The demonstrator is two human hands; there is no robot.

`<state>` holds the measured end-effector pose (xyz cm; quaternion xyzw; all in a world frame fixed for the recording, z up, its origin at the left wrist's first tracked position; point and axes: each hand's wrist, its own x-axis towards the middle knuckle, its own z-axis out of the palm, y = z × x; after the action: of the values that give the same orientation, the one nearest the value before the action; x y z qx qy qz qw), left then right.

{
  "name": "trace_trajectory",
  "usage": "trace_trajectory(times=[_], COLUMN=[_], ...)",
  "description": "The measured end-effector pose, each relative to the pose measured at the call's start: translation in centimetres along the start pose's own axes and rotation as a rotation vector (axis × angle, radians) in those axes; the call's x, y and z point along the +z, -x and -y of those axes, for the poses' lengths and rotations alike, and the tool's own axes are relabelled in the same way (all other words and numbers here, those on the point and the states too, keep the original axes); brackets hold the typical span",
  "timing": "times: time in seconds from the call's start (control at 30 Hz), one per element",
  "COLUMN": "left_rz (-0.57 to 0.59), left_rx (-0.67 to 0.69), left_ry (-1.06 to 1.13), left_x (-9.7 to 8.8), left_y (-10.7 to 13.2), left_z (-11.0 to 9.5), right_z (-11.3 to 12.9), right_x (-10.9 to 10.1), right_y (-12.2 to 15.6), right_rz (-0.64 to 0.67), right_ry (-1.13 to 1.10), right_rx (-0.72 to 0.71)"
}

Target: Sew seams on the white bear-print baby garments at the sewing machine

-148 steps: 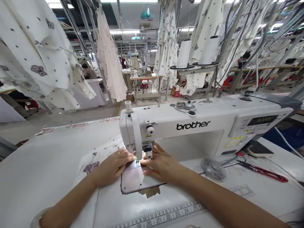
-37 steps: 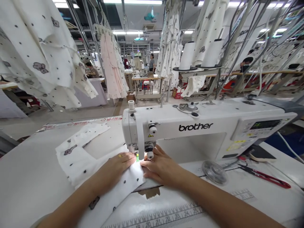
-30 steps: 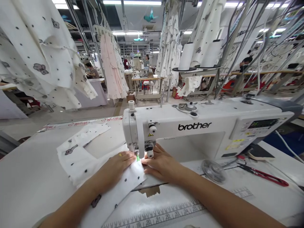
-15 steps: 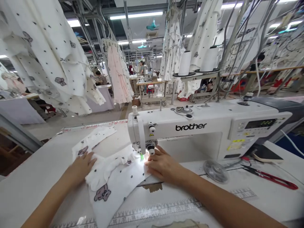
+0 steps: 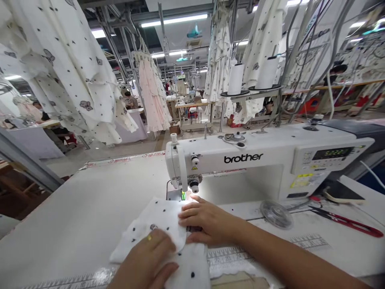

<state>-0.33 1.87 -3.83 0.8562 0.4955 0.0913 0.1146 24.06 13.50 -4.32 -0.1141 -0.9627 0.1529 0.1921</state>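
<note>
Our left hand point(image 5: 144, 261) lies over the fabric point(image 5: 159, 224), fingers bent a little and close together, a gold ring point(image 5: 149, 237) showing. It presses down and does not pinch. Our right hand point(image 5: 207, 220) is open and nearly flat, its fingers point(image 5: 192, 210) resting on the right side of the fabric.

The fabric, white with black dots, lies bunched and folded on the table point(image 5: 90, 200), its far edge just in front of the presser foot point(image 5: 183, 195). We cannot tell whether any of it is still under the foot. A moment ago it sat at the needle with a hand on each side, and a flap spread out to the left. Now it has been drawn toward us, and our left hand has moved down in front of the machine.

Beyond the hands stands the white Brother sewing machine point(image 5: 240, 168), with two thread cones point(image 5: 235, 79) behind it. To the right lie a clear disc point(image 5: 276, 214) and red-handled snips point(image 5: 345, 225), and a ruler scale point(image 5: 309, 242) runs along the table. Dotted garments point(image 5: 69, 68) and a pink dress point(image 5: 152, 96) hang overhead, and a co-worker point(image 5: 130, 100) sits far off.
</note>
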Motion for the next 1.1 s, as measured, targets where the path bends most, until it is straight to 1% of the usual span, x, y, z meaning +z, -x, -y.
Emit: trace_trajectory(times=[0.03, 0.07, 0.1, 0.17, 0.27, 0.4, 0.47, 0.53, 0.6, 0.63, 0.73, 0.8, 0.87, 1.0, 1.1], left_rz=[-0.037, -0.051, -0.051, -0.007, 0.030, 0.075, 0.067, 0.024, -0.005, -0.003, 0.041, 0.060, 0.065, 0.059, 0.069], left_rx=[0.042, 0.059, 0.036, -0.033, -0.132, -0.196, -0.168, -0.083, -0.005, 0.010, -0.018, -0.044, -0.042, -0.005, -0.003], left_ry=[-0.022, -0.054, -0.087, -0.135, -0.149, -0.163, -0.188, -0.197, -0.158, -0.129, -0.070, -0.069, -0.069, -0.042, -0.012], left_x=[0.0, 0.1, 0.3, 0.9, 1.4, 0.5, 0.0, -0.3, -0.2, 0.0, 0.6, 1.0, 1.1, 0.8, 0.4], left_y=[-1.5, -2.8, -3.8, -4.9, -4.9, -4.3, -4.5, -5.1, -5.8, -6.1, -6.4, -6.3, -6.2, -6.2, -6.4], left_z=[0.2, 0.6, 1.0, 1.9, 2.9, 3.2, 2.9, 2.8, 2.8, 2.9, 3.5, 3.8, 4.0, 4.1, 3.9], right_z=[-0.2, -0.4, -0.7, -1.2, -1.5, -1.2, -1.0, -0.9, -0.9, -0.9, -1.0, -1.2, -1.3, -1.5, -1.4], right_x=[-0.1, -0.2, -0.3, -0.5, -0.6, -0.7, -0.8, -0.9, -1.1, -1.2, -1.2, -1.2, -1.0, -0.8, -0.7], right_y=[0.0, 0.1, 0.1, 0.3, 0.4, 0.2, 0.0, -0.2, -0.3, -0.3, -0.2, -0.1, -0.1, 0.0, 0.1], right_rz=[0.009, 0.015, 0.014, -0.007, -0.018, 0.014, 0.035, 0.060, 0.074, 0.077, 0.076, 0.080, 0.081, 0.065, 0.043], right_ry=[0.008, 0.024, 0.045, 0.090, 0.116, 0.071, 0.040, 0.013, -0.003, -0.007, -0.008, -0.003, 0.002, 0.003, -0.014], right_rx=[-0.013, -0.026, -0.032, -0.019, 0.013, 0.018, 0.024, 0.024, 0.021, 0.019, 0.012, 0.001, -0.008, -0.011, 0.003])
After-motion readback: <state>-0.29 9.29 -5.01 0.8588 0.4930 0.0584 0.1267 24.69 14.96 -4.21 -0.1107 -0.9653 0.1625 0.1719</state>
